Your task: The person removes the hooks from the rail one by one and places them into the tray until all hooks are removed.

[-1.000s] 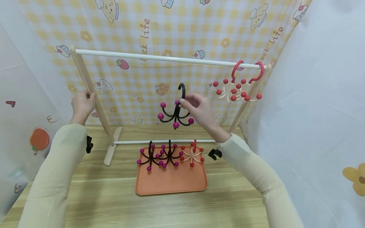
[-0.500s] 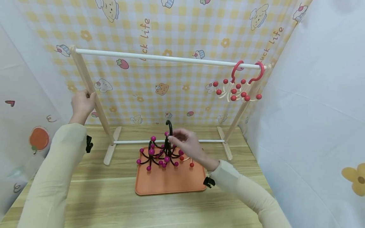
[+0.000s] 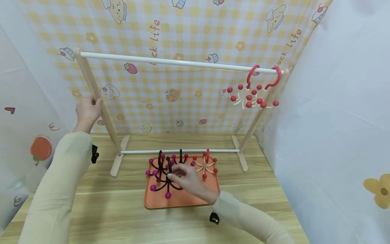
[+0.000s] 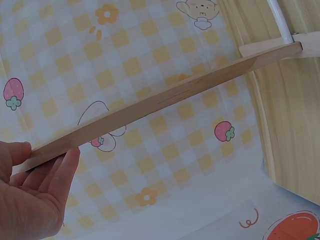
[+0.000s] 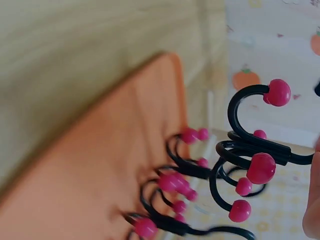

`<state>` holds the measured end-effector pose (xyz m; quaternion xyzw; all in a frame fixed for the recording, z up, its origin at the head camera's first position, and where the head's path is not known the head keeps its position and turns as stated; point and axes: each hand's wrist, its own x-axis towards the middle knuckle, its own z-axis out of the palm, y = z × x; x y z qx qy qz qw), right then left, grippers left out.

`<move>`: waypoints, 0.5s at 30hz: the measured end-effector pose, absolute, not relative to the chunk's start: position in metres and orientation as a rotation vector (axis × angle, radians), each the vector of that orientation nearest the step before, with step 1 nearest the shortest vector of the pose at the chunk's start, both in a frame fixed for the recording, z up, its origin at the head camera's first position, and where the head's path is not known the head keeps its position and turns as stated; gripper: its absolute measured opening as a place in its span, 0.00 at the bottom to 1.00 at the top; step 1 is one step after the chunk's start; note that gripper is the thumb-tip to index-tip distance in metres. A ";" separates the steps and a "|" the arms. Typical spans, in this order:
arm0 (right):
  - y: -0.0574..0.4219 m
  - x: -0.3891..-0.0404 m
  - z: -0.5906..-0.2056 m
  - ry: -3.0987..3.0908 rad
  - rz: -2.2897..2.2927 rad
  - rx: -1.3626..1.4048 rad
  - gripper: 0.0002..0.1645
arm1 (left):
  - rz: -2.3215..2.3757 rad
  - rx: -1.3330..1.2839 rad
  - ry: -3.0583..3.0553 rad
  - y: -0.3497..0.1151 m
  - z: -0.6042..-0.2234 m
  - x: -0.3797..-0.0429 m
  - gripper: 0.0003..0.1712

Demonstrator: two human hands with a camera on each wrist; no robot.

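Observation:
In the head view my left hand [image 3: 88,113] grips the rack's left wooden post [image 3: 91,79]. The left wrist view shows its thumb and fingers around the post [image 4: 165,99]. My right hand [image 3: 189,181] pinches a black multi-arm hanger [image 3: 168,184] with magenta ball tips near the base of its hook. That hanger [image 5: 272,152] is held above the orange tray [image 3: 182,200]. Behind it are two similar black hangers, one [image 3: 160,165] at the left and one [image 3: 181,156] partly hidden by my hand. A cream hanger [image 3: 204,166] with red hook and balls lies at the tray's back right.
The rack's white top rail [image 3: 176,62] spans the scene. Two red-hooked cream hangers, one [image 3: 253,76] beside another [image 3: 276,79], hang at its right end. A lower white bar [image 3: 140,152] runs behind the tray. Patterned cloth [image 3: 137,101] stands behind the rack.
My right hand has brought the black hanger down and leftward from mid-air in front of the rack to just above the tray. The left hand keeps its grip on the post.

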<state>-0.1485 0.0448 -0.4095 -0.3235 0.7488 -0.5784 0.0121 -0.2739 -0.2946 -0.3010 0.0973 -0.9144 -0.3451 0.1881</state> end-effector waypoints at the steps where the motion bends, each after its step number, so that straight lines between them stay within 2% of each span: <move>1: 0.043 -0.147 -0.414 2.337 -1.803 -1.011 0.07 | -0.968 0.273 -2.572 -0.295 -0.301 -0.274 0.22; 15: 0.017 -0.131 -0.466 2.418 -1.832 -1.064 0.05 | -0.951 0.258 -2.570 -0.295 -0.301 -0.274 0.24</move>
